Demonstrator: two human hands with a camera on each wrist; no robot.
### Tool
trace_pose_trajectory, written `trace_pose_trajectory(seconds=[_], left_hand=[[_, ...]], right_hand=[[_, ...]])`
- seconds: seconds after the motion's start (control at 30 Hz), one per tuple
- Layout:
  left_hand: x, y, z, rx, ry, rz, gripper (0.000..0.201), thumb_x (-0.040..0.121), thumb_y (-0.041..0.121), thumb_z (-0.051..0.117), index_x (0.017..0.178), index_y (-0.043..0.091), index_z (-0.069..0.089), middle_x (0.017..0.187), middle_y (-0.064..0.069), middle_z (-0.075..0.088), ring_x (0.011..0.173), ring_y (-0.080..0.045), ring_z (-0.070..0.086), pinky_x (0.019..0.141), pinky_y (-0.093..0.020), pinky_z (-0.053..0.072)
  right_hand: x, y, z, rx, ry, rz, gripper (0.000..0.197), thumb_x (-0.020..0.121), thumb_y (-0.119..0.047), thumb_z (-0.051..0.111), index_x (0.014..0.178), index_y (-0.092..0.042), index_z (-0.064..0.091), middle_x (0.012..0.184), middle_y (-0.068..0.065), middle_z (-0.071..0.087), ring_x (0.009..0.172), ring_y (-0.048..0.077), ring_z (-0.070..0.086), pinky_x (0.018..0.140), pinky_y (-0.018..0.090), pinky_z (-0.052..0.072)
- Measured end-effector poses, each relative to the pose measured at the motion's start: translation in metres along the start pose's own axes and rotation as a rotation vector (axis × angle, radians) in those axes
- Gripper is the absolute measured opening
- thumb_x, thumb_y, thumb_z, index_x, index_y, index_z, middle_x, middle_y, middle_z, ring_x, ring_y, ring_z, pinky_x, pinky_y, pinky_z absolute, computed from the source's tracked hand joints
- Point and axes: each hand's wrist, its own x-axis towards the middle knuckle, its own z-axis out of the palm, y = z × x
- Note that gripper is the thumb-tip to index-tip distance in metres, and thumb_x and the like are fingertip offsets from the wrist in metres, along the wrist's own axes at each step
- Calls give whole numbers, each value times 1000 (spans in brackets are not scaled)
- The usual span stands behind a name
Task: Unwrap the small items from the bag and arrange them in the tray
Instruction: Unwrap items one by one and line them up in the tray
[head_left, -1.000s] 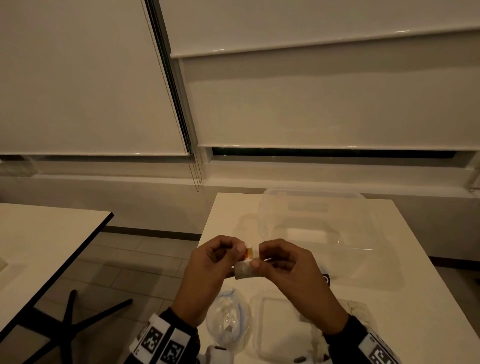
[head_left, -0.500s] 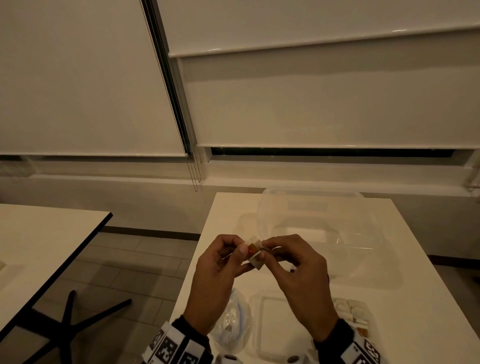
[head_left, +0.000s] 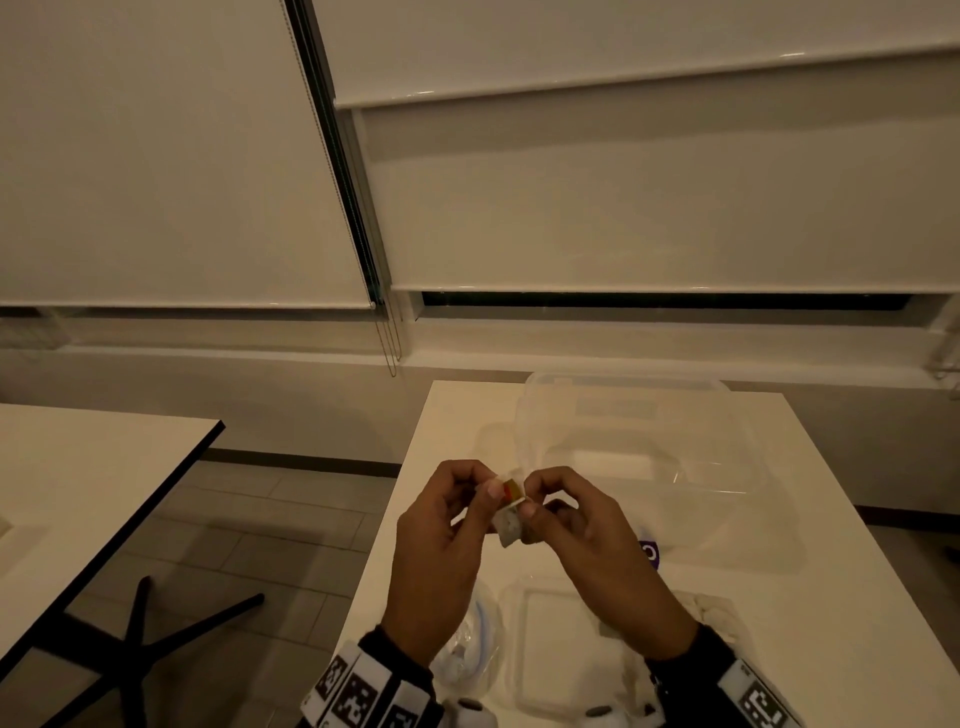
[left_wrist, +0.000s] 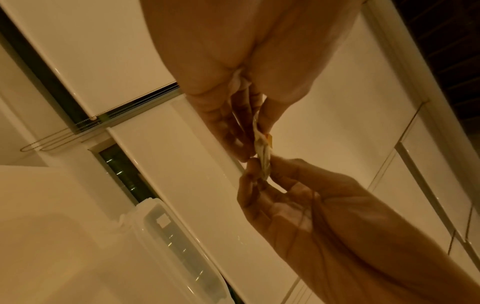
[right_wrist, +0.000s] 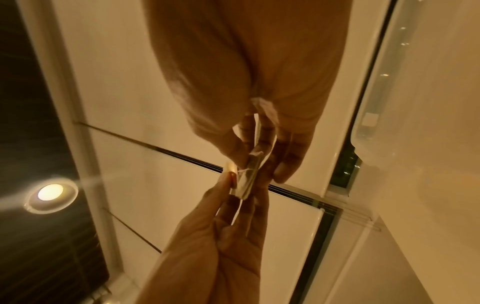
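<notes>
Both hands hold one small wrapped item (head_left: 510, 506) in the air over the white table (head_left: 810, 597). An orange-red piece shows at the item's top and pale wrapper hangs below it. My left hand (head_left: 491, 489) pinches its left side and my right hand (head_left: 527, 501) pinches the wrapper on the right. In the left wrist view the left hand (left_wrist: 255, 137) and the right hand (left_wrist: 259, 170) meet on the wrapper (left_wrist: 262, 156). The right wrist view shows the right hand (right_wrist: 255, 162) and the left hand (right_wrist: 244, 191) pinching the item (right_wrist: 248, 179). A clear shallow tray (head_left: 561, 639) lies below the wrists. A clear bag (head_left: 470, 639) lies left of it.
A large clear tub (head_left: 634, 441) stands at the table's far side. A small purple thing (head_left: 649, 552) lies behind my right hand. Pale small items (head_left: 719, 616) lie right of the tray. Another table (head_left: 78, 493) and chair legs (head_left: 156, 639) stand to the left across a gap.
The item has turned between the fingers: the orange-red piece now sits on top with the wrapper hanging beneath. Both hands have stayed at the same spot above the table.
</notes>
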Motion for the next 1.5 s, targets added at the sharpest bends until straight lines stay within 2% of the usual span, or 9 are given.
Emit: trace_pose_trajectory(seconds=[0.13,0.37,0.53,0.63,0.73,0.93,1.17,1.33,1.5], left_hand=[[5,-1,-2,-13,1,-12,13,95,23,58,98,11,63,91,-4,72,90,-24,72,77,-38,62],[6,1,13,-142,-63,-71,14,95,15,57,99,2,62,92,-10,74,89,-26,74,76,-36,62],[9,-1,32,-227,-97,-175,13,98,9,56,101,-3,62,96,-17,73,94,-32,72,75,-34,61],[12,-1,43,-248,-102,-211,15,98,10,56,100,-4,62,96,-17,73,94,-32,71,75,-34,61],[16,2,51,-278,-115,-223,17,98,11,57,102,-5,61,98,-17,74,97,-32,72,81,-40,62],[23,3,61,-301,-124,-265,17,98,11,58,103,-5,62,95,-20,74,91,-32,73,76,-32,60],[27,-11,66,-75,-317,-302,13,98,14,60,99,3,65,90,-11,74,89,-24,73,73,-30,61],[22,-36,68,21,-338,-374,18,93,26,68,104,11,67,99,-5,75,94,-18,73,79,-34,62],[1,-88,76,280,-399,-429,10,91,27,72,92,17,72,86,1,76,79,-20,72,76,-37,61]], right_hand=[[1,4,-1,-109,77,-43,9,95,-15,62,100,-22,64,106,-3,63,96,15,66,84,30,57],[-2,-2,-13,-72,136,36,7,86,-18,72,89,-22,68,105,-2,58,88,3,66,72,13,51],[-3,5,-33,-298,223,-84,10,90,-21,69,80,-22,67,89,-8,58,83,8,63,72,13,50],[-4,6,-45,-269,202,-94,17,92,-31,61,80,-21,67,88,-9,57,84,13,61,73,25,53],[-6,3,-47,-201,196,-113,18,86,-40,62,85,-22,68,95,-3,56,87,9,64,74,15,52],[-4,13,-61,-326,250,-166,7,89,-21,71,84,-18,67,92,-7,57,87,12,64,80,17,54],[-1,18,-80,-285,169,-27,18,86,-31,72,102,-29,64,99,-13,66,85,8,69,76,22,58],[1,39,-90,-270,177,5,5,87,-16,73,92,-18,71,86,-9,73,81,12,70,78,28,59],[-10,84,-100,-297,75,167,8,83,-12,77,84,-17,71,82,0,73,77,16,71,74,32,60]])
